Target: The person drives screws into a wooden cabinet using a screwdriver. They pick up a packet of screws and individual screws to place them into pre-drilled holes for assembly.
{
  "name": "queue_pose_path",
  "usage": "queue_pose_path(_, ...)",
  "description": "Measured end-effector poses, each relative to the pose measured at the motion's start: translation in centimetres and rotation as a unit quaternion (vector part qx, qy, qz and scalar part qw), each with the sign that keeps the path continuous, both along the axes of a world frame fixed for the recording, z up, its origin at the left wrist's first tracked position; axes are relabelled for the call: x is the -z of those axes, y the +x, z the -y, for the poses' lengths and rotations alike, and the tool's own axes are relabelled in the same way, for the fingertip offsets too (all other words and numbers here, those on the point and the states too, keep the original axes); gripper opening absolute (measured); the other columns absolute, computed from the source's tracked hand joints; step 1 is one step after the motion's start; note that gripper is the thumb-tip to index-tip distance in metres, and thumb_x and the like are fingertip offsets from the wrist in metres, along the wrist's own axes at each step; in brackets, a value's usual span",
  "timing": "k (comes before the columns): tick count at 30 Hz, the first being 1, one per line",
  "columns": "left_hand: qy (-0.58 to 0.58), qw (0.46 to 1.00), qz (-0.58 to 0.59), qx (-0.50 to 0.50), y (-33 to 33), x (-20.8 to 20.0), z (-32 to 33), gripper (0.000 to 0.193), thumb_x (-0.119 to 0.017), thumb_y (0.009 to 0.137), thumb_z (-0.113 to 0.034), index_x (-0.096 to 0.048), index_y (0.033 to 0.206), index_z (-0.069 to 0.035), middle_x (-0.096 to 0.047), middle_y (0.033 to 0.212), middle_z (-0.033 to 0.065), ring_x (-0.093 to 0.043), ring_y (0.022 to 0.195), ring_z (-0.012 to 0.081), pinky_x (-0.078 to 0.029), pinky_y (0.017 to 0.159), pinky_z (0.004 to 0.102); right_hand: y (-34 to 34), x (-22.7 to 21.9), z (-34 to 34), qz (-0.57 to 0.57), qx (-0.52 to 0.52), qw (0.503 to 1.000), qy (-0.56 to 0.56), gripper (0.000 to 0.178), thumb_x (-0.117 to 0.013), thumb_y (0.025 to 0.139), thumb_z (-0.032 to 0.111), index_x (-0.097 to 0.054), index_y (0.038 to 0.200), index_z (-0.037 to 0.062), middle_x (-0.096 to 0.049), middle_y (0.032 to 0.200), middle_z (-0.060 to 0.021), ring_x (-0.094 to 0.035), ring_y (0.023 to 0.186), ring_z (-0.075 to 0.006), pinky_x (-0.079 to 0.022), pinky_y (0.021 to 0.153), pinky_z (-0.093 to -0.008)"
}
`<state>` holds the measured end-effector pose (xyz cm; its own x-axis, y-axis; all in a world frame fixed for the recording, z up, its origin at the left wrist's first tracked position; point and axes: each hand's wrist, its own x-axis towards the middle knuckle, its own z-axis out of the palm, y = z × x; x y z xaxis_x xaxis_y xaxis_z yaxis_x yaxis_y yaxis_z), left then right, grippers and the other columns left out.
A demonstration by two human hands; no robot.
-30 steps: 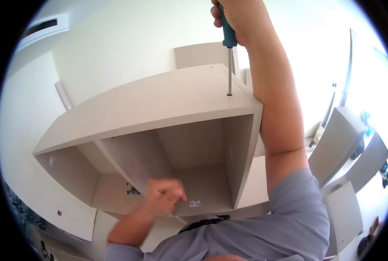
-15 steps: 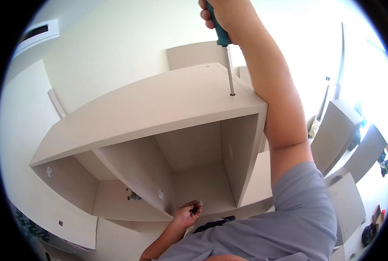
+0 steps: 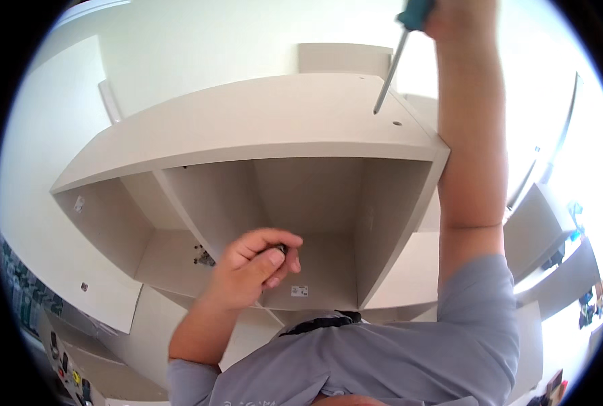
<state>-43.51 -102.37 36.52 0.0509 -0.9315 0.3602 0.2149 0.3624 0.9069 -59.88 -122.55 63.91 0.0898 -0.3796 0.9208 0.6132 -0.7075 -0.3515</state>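
Observation:
A white shelf unit (image 3: 247, 128) with open compartments stands in front of me. My right hand (image 3: 458, 15) is raised at the top edge, gripping a screwdriver (image 3: 389, 68) by its teal handle. Its tilted shaft ends just above the top panel, a little left of a small hole (image 3: 397, 124) near the right corner. My left hand (image 3: 250, 267) is held before the middle compartment, fingers curled and pinching a small dark piece (image 3: 282, 250) at the fingertips; what that piece is cannot be made out.
Loose white panels (image 3: 545, 230) lean at the right, and another panel (image 3: 345, 57) stands behind the unit. Small hardware (image 3: 203, 257) lies inside the lower compartment. Tools and small items (image 3: 64, 358) are on the floor at lower left.
The screwdriver has lifted off the hole and tilted to the left. My left hand has come up from below to the front of the compartment, closed on a small dark piece.

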Motion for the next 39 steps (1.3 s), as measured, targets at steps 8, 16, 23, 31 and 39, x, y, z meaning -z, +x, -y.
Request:
queue_pose_path(8,-0.126,0.990,0.060,0.009,-3.7,-12.6,1.2,0.022,-0.057,0.102,-0.013,-0.055,0.121,-0.002,-0.068,0.098,0.0175,-0.046,0.059,0.0070,-0.039,0.053,0.0205,-4.5,-2.3,-3.2,0.159,-0.397,0.894,-0.135,0.015,-0.050,0.105,0.022,-0.047,0.104,0.0069,-0.054,0.085,-0.0039,-0.056,0.062,-0.0097,-0.053,0.048,-0.0210)
queue_pose_path(16,-0.174,0.983,0.062,-0.008,-5.9,-14.4,3.8,0.023,-0.055,0.102,-0.011,-0.055,0.124,-0.006,-0.067,0.105,0.0182,-0.048,0.060,0.0057,-0.036,0.051,0.0205,-5.0,-2.3,-0.7,0.233,-0.290,0.923,-0.100,0.017,-0.046,0.106,0.026,-0.047,0.103,0.0094,-0.051,0.084,-0.0028,-0.052,0.063,-0.0104,-0.048,0.048,-0.0234)
queue_pose_path(23,-0.241,0.962,0.096,-0.080,-7.1,-15.6,5.9,0.023,-0.052,0.103,-0.011,-0.054,0.125,-0.005,-0.067,0.107,0.0174,-0.047,0.062,0.0047,-0.036,0.052,0.0196,-5.4,-1.0,-1.1,0.308,-0.326,0.894,-0.024,0.016,-0.046,0.106,0.025,-0.046,0.101,0.0107,-0.050,0.084,-0.0020,-0.050,0.065,-0.0104,-0.047,0.050,-0.0227)
queue_pose_path(31,-0.454,0.774,0.364,-0.249,-5.7,-17.6,8.7,0.022,-0.053,0.100,0.002,-0.054,0.121,-0.002,-0.070,0.108,0.0136,-0.053,0.070,0.0050,-0.045,0.062,0.0195,-5.3,-1.5,1.9,0.379,-0.280,0.882,0.000,0.015,-0.044,0.107,0.022,-0.045,0.098,0.0106,-0.050,0.087,-0.0022,-0.051,0.069,-0.0111,-0.048,0.055,-0.0229)
queue_pose_path(39,-0.485,0.679,0.444,-0.326,-5.2,-19.7,10.7,0.022,-0.051,0.101,0.003,-0.052,0.122,-0.001,-0.070,0.108,0.0129,-0.057,0.081,0.0074,-0.044,0.067,0.0202,-6.2,-0.6,5.5,0.380,-0.334,0.854,0.121,0.017,-0.043,0.104,0.011,-0.042,0.116,0.0000,-0.047,0.091,-0.0100,-0.046,0.075,-0.0223,-0.047,0.065,-0.0361)
